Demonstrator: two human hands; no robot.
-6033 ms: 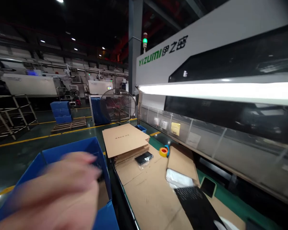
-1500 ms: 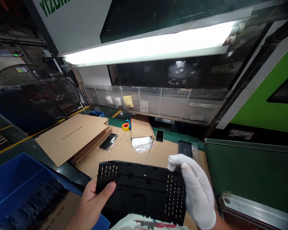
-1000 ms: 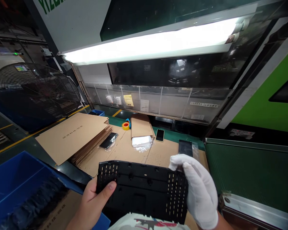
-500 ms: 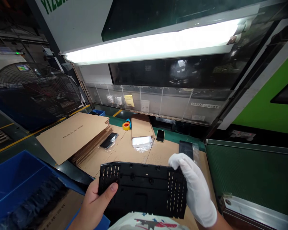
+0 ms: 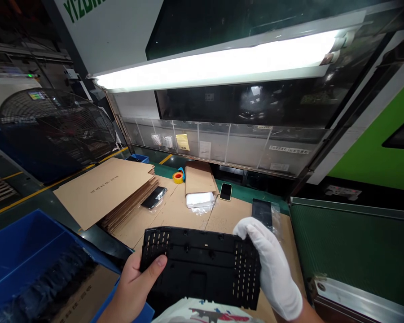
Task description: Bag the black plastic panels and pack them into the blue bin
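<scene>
A black plastic panel [image 5: 202, 264] with rows of small slots at both ends is held low in front of my body. My bare left hand [image 5: 138, 282] grips its left end, thumb on the near face. Around the right end, my white-gloved right hand [image 5: 272, 264] is closed, with its fingertips over the top corner. Beyond the panel, brown cardboard sheets [image 5: 175, 211] cover the tabletop. The lower edge of the panel is close to my patterned shirt.
Stacked cardboard [image 5: 104, 188] lies left, beside a blue bin [image 5: 16, 251]. Farther back are yellow tape [image 5: 178, 178], a phone [image 5: 226, 192], a brown carton [image 5: 200, 177] and bagged dark pieces [image 5: 261, 211]. A green conveyor [image 5: 353, 242] runs at right; a lamp [image 5: 215, 60] hangs above.
The panel has tilted slightly, its right end a little lower, and my right hand has shifted slightly left with it. The whole view has moved a little. Both hands keep their hold.
</scene>
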